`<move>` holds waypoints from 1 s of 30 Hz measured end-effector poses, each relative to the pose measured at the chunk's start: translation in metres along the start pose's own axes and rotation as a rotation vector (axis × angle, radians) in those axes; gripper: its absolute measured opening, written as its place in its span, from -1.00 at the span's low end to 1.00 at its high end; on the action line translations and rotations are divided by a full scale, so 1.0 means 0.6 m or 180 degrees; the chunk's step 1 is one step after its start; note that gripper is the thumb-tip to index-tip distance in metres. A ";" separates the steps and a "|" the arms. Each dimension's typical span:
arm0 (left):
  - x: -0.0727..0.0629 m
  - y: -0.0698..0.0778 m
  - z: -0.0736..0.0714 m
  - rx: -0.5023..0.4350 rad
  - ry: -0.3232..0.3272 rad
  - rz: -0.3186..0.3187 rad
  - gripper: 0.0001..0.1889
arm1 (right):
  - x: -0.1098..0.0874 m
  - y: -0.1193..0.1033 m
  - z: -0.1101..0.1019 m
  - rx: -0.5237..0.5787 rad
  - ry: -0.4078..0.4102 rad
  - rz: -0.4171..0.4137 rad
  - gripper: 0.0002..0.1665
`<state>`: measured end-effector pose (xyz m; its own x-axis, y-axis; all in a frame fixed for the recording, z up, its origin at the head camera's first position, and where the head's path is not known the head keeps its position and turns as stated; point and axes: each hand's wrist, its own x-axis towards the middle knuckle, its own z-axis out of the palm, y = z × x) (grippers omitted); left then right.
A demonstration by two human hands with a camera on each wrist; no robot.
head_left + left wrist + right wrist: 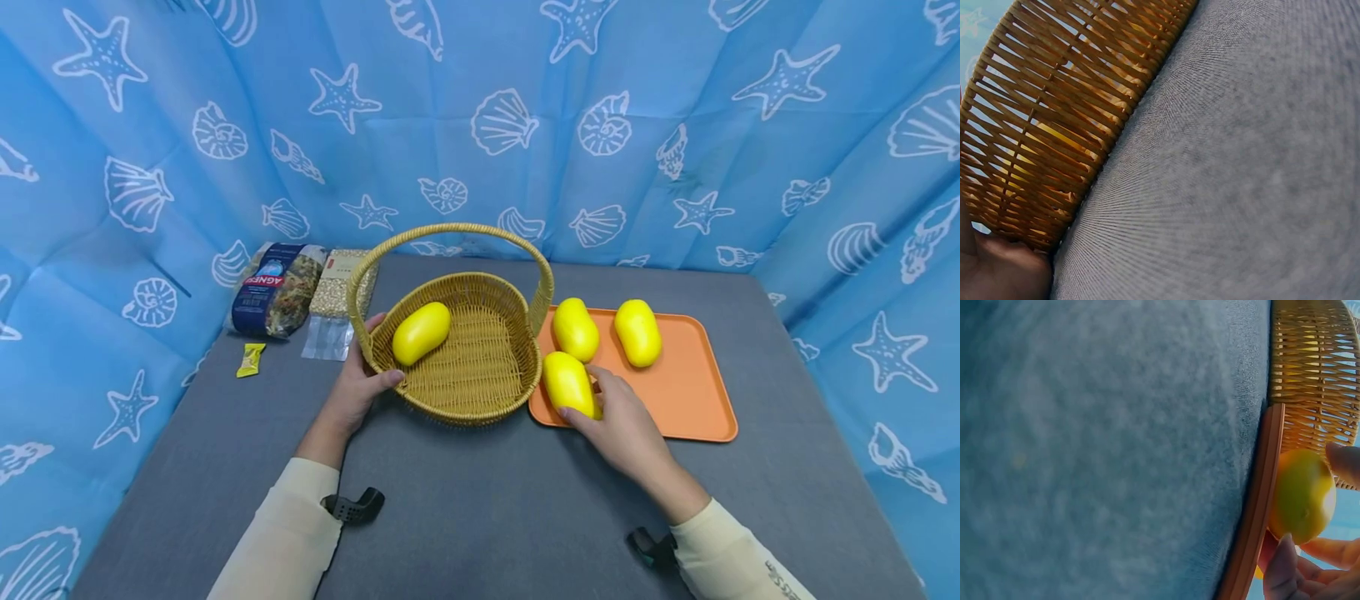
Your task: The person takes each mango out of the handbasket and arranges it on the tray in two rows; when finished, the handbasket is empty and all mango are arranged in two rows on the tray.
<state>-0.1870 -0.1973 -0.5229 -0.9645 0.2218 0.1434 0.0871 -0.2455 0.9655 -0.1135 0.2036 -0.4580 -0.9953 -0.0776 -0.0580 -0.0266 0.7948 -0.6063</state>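
Note:
A wicker basket [483,358] with a tall arched handle stands mid-table, one yellow mango [422,333] lying inside on its left. My left hand [358,390] grips the basket's left side, thumb over the rim and fingers behind the wall. In the left wrist view the woven wall [1054,87] rises beside part of that hand. My right hand [624,423] holds another mango [566,382] between thumb and fingers at the left end of an orange tray [693,396]. The right wrist view shows this mango [1300,497] low by the tray's edge, fingers around it.
Two more mangoes, one at the tray's back left [576,329] and one at its back middle [638,333], lie on the tray. Left of the basket are a pasta bag [276,292], a clear pack of pale grains [341,287] and a small yellow wrapped candy [251,360]. A blue curtain [450,125] surrounds the table.

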 end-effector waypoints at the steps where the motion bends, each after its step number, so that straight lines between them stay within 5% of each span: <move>1: 0.000 0.001 0.000 -0.0008 -0.0001 0.0009 0.07 | 0.000 0.000 0.000 0.0020 -0.0009 0.0016 -0.05; 23: 0.000 0.003 0.004 -0.0075 0.0009 0.0013 0.06 | 0.002 0.005 -0.011 0.0077 -0.0030 0.0119 -0.01; 30: 0.001 0.003 0.004 -0.0058 0.0009 0.0008 0.07 | 0.001 0.007 -0.034 0.0431 0.0046 -0.0058 -0.03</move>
<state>-0.1870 -0.1954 -0.5208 -0.9650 0.2184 0.1452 0.0850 -0.2632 0.9610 -0.1162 0.2192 -0.4446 -0.9960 -0.0819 -0.0351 -0.0330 0.7046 -0.7088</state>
